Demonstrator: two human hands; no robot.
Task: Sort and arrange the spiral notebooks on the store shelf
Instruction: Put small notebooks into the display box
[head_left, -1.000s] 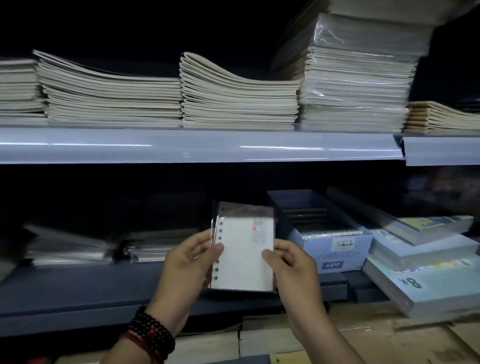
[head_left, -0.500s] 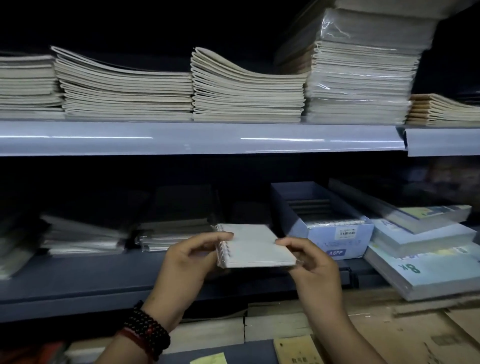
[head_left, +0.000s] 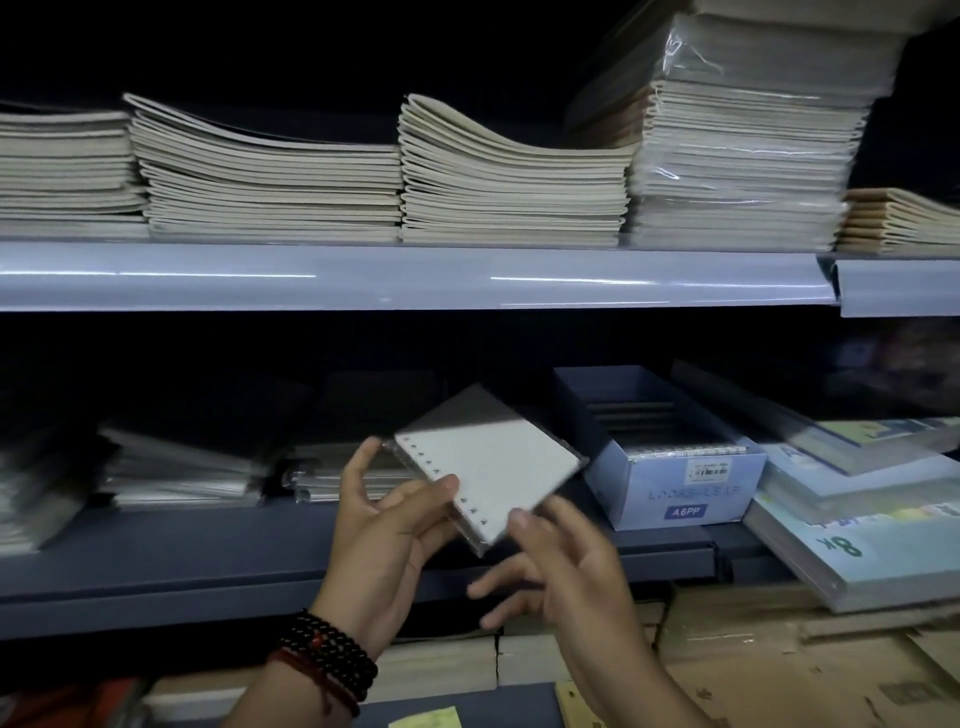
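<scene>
Dark beads (head_left: 327, 654) go round the wrist of the left hand (head_left: 384, 540). This hand's grip is closed on a small spiral notebook (head_left: 493, 467): the thumb lies on top by the rings, and the fingers are under it. The notebook is in clear wrap. It is tipped with one corner down, up in the air in front of the lower shelf (head_left: 156, 551). The right hand (head_left: 566, 577) has a loose grip with spread fingers and holds nothing. Its thumb tip is just beside the low corner, and I cannot tell if it touches. On the lower shelf sit shiny wrapped piles (head_left: 182, 473) on the left and a blue box (head_left: 691, 493) on the right. Higher up, the top shelf (head_left: 415, 278) holds tall stacks of thin books (head_left: 514, 192).
</scene>
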